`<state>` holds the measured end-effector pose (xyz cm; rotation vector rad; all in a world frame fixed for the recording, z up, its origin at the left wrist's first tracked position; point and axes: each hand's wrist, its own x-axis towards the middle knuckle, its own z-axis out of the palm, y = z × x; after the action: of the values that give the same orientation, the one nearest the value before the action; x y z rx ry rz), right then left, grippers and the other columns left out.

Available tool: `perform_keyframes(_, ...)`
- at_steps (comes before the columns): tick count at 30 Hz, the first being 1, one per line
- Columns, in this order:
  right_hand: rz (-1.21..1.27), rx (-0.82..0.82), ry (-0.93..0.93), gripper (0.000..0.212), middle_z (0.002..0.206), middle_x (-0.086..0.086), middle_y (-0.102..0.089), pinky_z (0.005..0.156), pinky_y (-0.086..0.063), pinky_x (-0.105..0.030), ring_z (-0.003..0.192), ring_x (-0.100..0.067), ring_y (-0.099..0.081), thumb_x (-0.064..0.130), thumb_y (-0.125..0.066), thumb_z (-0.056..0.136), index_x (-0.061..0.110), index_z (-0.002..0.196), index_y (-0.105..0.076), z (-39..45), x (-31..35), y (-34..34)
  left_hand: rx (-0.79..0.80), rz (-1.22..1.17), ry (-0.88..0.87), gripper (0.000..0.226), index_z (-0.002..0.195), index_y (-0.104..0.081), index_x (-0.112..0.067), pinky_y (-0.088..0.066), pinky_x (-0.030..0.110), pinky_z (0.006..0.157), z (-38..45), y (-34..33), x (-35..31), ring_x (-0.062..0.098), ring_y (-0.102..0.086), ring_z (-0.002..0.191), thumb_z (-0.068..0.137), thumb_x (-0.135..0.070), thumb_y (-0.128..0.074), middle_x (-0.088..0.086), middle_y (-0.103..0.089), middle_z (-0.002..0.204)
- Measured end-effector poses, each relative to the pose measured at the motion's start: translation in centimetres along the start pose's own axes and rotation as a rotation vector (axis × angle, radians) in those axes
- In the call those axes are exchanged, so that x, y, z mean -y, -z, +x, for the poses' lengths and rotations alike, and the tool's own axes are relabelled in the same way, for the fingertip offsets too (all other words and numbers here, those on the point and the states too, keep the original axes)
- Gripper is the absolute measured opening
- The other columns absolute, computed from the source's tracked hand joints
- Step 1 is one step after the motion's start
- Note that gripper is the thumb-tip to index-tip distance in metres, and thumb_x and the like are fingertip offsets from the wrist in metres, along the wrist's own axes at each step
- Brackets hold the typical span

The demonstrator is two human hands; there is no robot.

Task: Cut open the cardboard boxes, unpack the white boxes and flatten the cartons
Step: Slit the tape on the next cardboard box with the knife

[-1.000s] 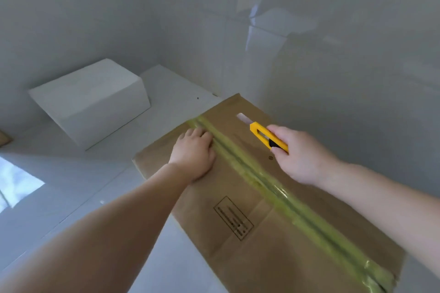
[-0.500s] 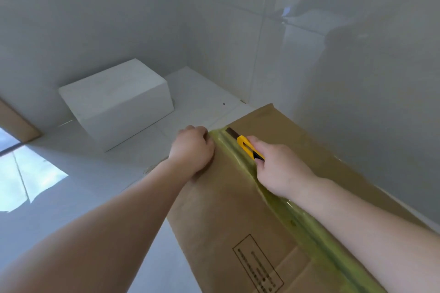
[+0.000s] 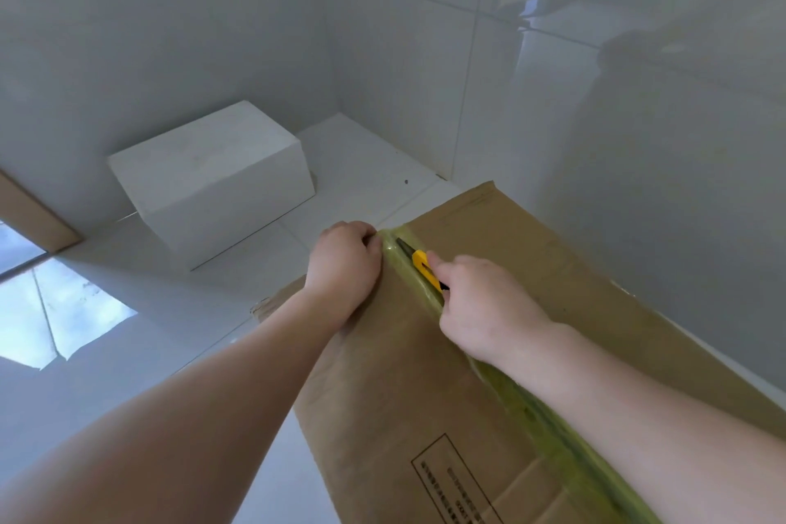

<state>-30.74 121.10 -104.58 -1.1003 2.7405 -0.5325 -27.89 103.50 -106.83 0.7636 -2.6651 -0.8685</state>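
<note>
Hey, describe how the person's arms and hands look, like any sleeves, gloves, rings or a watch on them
Both arms are bare from the bottom edge of the picture up to the hands, so no sleeves show. The left hand and the right hand wear no gloves. No watch, bracelet or band shows on either wrist, and no rings show on the visible fingers.

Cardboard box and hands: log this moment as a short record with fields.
carton: brown cardboard box on the floor, top seam sealed with greenish tape
tool: yellow utility knife, blade at the tape's far end
right hand: grips the knife
left hand: fingers curled at the box's far edge, beside the tape
nearby: white box against the wall
</note>
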Motion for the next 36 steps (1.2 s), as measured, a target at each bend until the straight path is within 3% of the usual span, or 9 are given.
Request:
perform_keyframes(11,-0.062,0.017,-0.006,0.070,0.094,-0.004,-0.039,0.067,-0.039,-0.030,0.090,-0.027,-0.052,0.007,-0.046,0.085,0.019,0.149,-0.022,3.0,2.3,0.0,0.001,-0.011,0.008,0.020,0.084,-0.062,-0.020,-0.036,0.028,0.065,0.3,-0.1,0.1,0.023,-0.056,0.083,0.094,-0.030,-0.048,0.004,-0.062,0.087)
perform_keyframes(17,-0.105,0.109,-0.026,0.066,0.092,-0.005,-0.042,0.071,-0.047,-0.034,0.088,-0.027,-0.051,0.010,-0.046,0.086,0.020,0.148,-0.027,2.4,1.8,0.8,0.019,0.014,0.033,0.017,0.087,-0.058,-0.021,-0.037,0.028,0.068,0.6,0.0,0.3,0.021,-0.053,0.084,0.095,-0.032,-0.048,0.002,-0.061,0.093)
perform_keyframes(24,-0.091,0.090,-0.016,0.065,0.077,0.005,-0.038,0.061,-0.041,-0.030,0.076,-0.021,-0.046,0.009,-0.045,0.087,0.022,0.148,-0.028,-0.1,0.7,0.9,0.018,-0.029,0.070,0.015,0.083,-0.056,-0.024,-0.036,0.028,0.068,0.8,0.0,0.2,0.021,-0.051,0.081,0.094,-0.033,-0.050,-0.002,-0.057,0.087)
perform_keyframes(29,-0.110,0.065,-0.027,0.067,0.081,0.005,-0.040,0.055,-0.040,-0.028,0.072,-0.017,-0.048,0.007,-0.044,0.087,0.025,0.149,-0.025,-2.2,-0.1,0.8,0.012,-0.022,0.074,0.015,0.083,-0.055,-0.024,-0.035,0.029,0.067,0.8,0.1,0.3,0.021,-0.051,0.080,0.095,-0.032,-0.050,-0.003,-0.057,0.085)
perform_keyframes(36,-0.148,0.092,-0.039,0.068,0.088,0.004,-0.038,0.058,-0.039,-0.028,0.071,-0.017,-0.044,0.009,-0.044,0.089,0.025,0.150,-0.019,-4.3,-0.4,0.6,0.015,-0.005,0.063,0.016,0.084,-0.055,-0.024,-0.036,0.029,0.064,0.7,-0.2,0.5,0.020,-0.053,0.077,0.095,-0.033,-0.048,-0.004,-0.058,0.083)
